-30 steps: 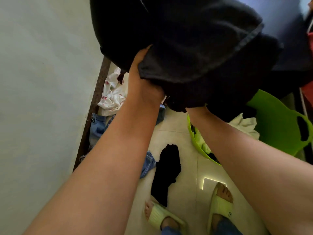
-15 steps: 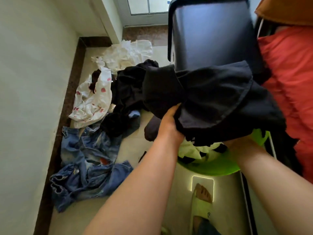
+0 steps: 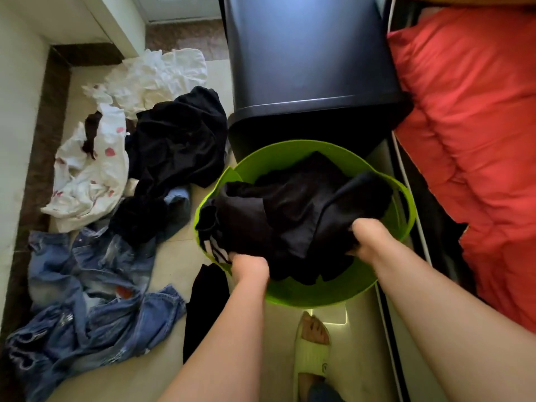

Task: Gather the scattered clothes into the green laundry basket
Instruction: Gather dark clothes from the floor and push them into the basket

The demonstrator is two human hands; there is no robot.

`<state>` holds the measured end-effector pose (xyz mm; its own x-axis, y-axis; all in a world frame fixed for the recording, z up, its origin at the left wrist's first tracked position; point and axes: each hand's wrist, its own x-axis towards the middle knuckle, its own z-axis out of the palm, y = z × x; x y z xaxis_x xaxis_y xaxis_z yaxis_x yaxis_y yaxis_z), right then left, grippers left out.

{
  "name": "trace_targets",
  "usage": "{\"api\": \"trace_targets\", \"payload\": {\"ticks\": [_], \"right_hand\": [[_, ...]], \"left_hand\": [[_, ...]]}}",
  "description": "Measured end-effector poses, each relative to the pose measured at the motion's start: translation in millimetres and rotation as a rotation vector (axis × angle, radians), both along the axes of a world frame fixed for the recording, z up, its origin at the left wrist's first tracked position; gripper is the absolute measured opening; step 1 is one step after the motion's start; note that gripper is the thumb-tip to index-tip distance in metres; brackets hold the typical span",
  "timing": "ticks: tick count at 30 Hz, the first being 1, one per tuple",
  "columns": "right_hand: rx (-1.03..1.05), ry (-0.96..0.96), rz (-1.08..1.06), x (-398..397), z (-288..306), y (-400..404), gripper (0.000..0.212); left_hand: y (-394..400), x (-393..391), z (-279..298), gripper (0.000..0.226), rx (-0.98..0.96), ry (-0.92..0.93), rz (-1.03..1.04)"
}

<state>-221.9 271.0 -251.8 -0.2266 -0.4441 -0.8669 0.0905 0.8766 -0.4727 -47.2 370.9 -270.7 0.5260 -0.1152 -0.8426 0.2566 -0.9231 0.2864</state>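
Left hand (image 3: 250, 266) and right hand (image 3: 367, 237) both clutching a black garment (image 3: 293, 216), bunched between them inside the green laundry basket (image 3: 319, 294). Left of the grip, on the floor: black clothes (image 3: 177, 146), jeans (image 3: 87, 297), white spotted cloth (image 3: 90, 175).

The laundry basket (image 3: 333, 291) is bright green; the garment (image 3: 293, 216) in it is black with white stripes at its left edge. On the cream floor (image 3: 171, 265) lie faded blue jeans (image 3: 87, 300), a white cloth with pink spots (image 3: 90, 172) and a black heap (image 3: 179, 140). The bedding (image 3: 475, 126) at right is red.
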Motion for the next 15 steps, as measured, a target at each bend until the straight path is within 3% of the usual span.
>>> {"api": "trace_targets", "payload": {"ticks": [4, 8, 12, 15], "right_hand": [[-0.15, 0.347, 0.071, 2, 6, -1, 0.073], [-0.377, 0.527, 0.474, 26, 17, 14, 0.077], [-0.439, 0.665, 0.944, 41, 1, 22, 0.085], [-0.248, 0.642, 1.263, 45, -24, 20, 0.083]], "left_hand": [[2, -6, 7, 0.067, 0.073, -0.247, -0.337], [1, -8, 16, 0.074, 0.012, -0.563, -0.526], [-1, -2, 5, 0.091, -0.049, -0.54, -0.766], [-9, 14, -13, 0.099, -0.02, -0.411, -0.974]]}}
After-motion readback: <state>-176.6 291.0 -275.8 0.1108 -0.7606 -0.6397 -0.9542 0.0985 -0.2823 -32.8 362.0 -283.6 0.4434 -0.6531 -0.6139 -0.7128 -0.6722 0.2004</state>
